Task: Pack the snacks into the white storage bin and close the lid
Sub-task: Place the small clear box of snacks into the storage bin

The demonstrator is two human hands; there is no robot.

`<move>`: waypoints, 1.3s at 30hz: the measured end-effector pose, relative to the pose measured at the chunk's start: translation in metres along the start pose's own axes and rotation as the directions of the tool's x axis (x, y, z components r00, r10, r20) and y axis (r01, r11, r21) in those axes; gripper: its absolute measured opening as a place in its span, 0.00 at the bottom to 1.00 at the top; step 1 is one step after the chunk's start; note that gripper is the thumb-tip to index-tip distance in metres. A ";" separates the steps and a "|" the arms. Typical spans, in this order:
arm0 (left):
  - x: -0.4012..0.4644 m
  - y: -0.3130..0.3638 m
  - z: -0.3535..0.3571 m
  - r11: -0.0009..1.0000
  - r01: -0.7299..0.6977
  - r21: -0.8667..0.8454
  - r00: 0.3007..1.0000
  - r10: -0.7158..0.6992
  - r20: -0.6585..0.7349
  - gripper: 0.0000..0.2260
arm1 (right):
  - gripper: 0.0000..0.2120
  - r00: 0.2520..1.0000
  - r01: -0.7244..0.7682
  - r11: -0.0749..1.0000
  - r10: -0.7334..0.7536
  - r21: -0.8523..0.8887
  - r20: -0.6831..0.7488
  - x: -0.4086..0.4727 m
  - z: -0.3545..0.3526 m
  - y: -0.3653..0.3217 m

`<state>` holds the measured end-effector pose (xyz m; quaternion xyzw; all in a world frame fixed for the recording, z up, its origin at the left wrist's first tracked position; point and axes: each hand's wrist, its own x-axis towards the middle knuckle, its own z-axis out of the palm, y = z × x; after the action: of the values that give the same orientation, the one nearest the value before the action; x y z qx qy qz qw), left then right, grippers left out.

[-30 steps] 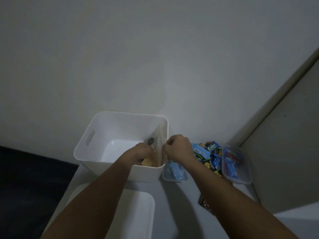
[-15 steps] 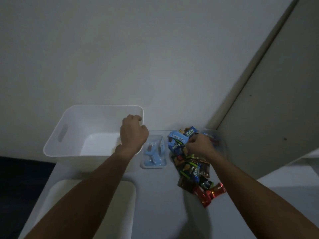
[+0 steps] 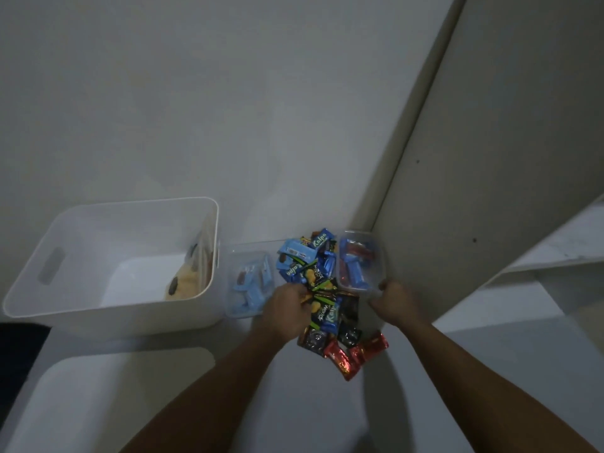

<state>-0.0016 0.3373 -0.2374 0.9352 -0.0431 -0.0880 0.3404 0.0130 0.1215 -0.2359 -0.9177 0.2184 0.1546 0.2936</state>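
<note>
Beside the white storage bin [image 3: 114,308] on the desk [image 3: 294,403], left hand [image 3: 287,308] grip curled on the snack pile [image 3: 322,289], right hand [image 3: 394,302] grip pinching a clear tub [image 3: 361,261], lid [image 3: 98,403] lying nearby.

- White storage bin [image 3: 108,308] at left of frame: open top, most of its floor bare; a few snacks [image 3: 183,284] sit against its right inner wall.
- Lid [image 3: 98,397] lies flat at lower left, taking up tabletop [image 3: 408,371] below the bin.
- Clear tub w/ blue packs [image 3: 250,282] sits just beside bin's right wall; hardly any gap betw. them.
- Snack pile [image 3: 327,295] fills centre, betw. that tub & second clear tub [image 3: 361,259] at right.
- Slanted panel [image 3: 490,158] right behind second tub closes off upper right.
- Wall [image 3: 228,93] shuts off the far side.
- Bare tabletop at lower centre & lower right, betw. & beside the forearms.
</note>
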 end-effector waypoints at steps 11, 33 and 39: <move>0.065 0.046 0.055 0.949 0.198 -0.245 0.957 -0.133 0.257 0.11 | 0.19 1.000 -0.009 0.995 0.011 0.101 -0.019 0.039 -0.011 0.006; 0.044 -0.001 -0.012 0.885 0.313 -0.344 0.742 -0.454 -0.494 0.08 | 0.14 0.987 0.156 0.913 -0.154 0.377 -0.035 0.007 0.036 -0.088; 0.013 -0.036 -0.028 0.885 0.379 -0.272 0.701 -0.466 -0.540 0.11 | 0.09 0.969 0.169 0.920 -0.221 0.352 0.114 -0.012 0.083 -0.121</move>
<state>0.0172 0.3801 -0.2413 0.8734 0.2873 0.1288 0.3716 0.0493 0.2638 -0.2386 -0.8560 0.1262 0.1536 0.4772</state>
